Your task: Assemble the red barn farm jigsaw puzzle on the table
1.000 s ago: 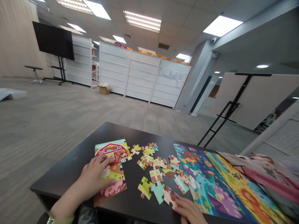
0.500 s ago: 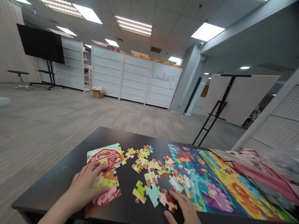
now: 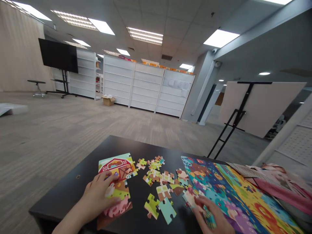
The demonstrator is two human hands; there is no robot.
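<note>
My left hand (image 3: 96, 196) rests on a partly joined jigsaw puzzle (image 3: 118, 162) with a red barn at its top and a pink animal lower down. Its fingers are spread and it covers the puzzle's left middle. Over the right side of the loose pieces, my right hand (image 3: 214, 216) has its fingers closed on a brownish puzzle piece (image 3: 199, 202), mostly hidden by the fingers. Near it lie a light blue puzzle piece (image 3: 167, 210) and a green puzzle piece (image 3: 152, 206). More loose puzzle pieces (image 3: 156, 175) lie heaped between the hands.
Bright illustrated sheets (image 3: 209, 182) cover the right of the black table (image 3: 73, 191). Fabric and a pink strap (image 3: 280, 188) lie on their far edge. Beyond stand a board on an easel (image 3: 263, 107), white shelves (image 3: 146, 87) and a screen on a stand (image 3: 58, 55).
My right hand has picked up the brown and pink puzzle piece from beside the light blue one and shifted right. My left hand stays on the puzzle. The whole view has tilted slightly.
</note>
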